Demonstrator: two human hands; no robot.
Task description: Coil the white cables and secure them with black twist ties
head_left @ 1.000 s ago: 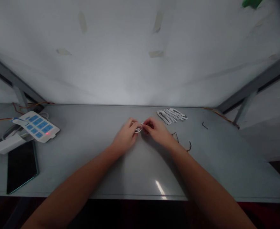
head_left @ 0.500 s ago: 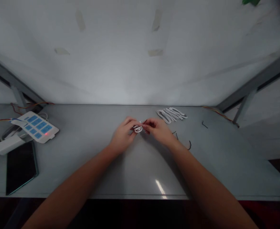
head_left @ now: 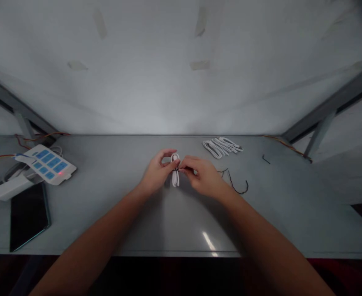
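A coiled white cable [head_left: 175,179] is held upright above the middle of the table. My left hand [head_left: 157,170] grips it from the left, thumb across its front. A dark twist tie [head_left: 177,169] goes around the bundle at mid-height. My right hand [head_left: 201,172] pinches the tie's end just right of the cable. Several more coiled white cables [head_left: 221,147] lie behind my right hand. Loose black twist ties [head_left: 239,191] rest to the right of my right wrist, and another short bent tie [head_left: 265,159] lies farther right.
On the left are a white power strip [head_left: 49,164] with blue sockets and a lit red light, a white adapter [head_left: 11,187], and a dark tablet [head_left: 29,218] near the front edge. A pale wall [head_left: 150,90] rises behind the grey table [head_left: 107,164].
The cable bundle has turned in my left hand, so its length now shows with the tie around its middle. My right hand still pinches at the tie, slightly lower.
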